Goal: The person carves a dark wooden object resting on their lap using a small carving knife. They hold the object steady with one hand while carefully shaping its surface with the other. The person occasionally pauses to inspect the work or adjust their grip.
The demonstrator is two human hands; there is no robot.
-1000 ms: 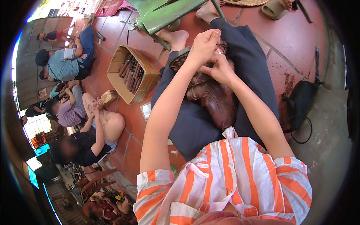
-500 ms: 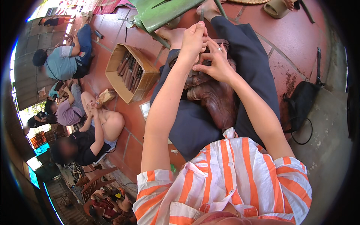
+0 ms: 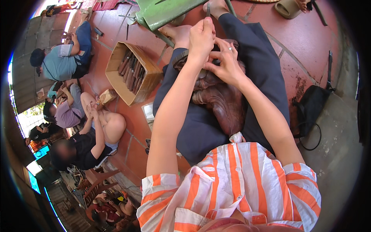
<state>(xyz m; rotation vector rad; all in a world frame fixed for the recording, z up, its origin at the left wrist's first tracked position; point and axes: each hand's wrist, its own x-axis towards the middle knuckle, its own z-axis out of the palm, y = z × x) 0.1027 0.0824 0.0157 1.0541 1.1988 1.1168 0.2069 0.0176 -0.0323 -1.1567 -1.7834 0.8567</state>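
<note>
A dark brown carved wooden figure (image 3: 220, 102) lies between my thighs, its broad smooth end toward my shirt. My left hand (image 3: 201, 36) is closed in a fist around a slender metal tool, perhaps a carving chisel (image 3: 208, 9), whose thin end sticks up past the thumb. Its lower end is hidden behind my hands. Just beside the fist, my right hand (image 3: 227, 63), with a ring on one finger, rests on the carving. Its thumb and forefinger are apart, close to the underside of my left hand; whether they touch the tool is hidden.
An open cardboard box (image 3: 156, 79) of wooden-handled tools (image 3: 131, 73) stands left of my leg. A green metal seat (image 3: 170, 13) is ahead. On the right lies a black bag (image 3: 312, 104) by the wall. Several people sit working along the left, the nearest in black (image 3: 91, 145).
My left fist has shifted slightly right and the fingers of my right hand have moved a little. The carving stays in place. The surroundings at the left have slid slightly in the view.
</note>
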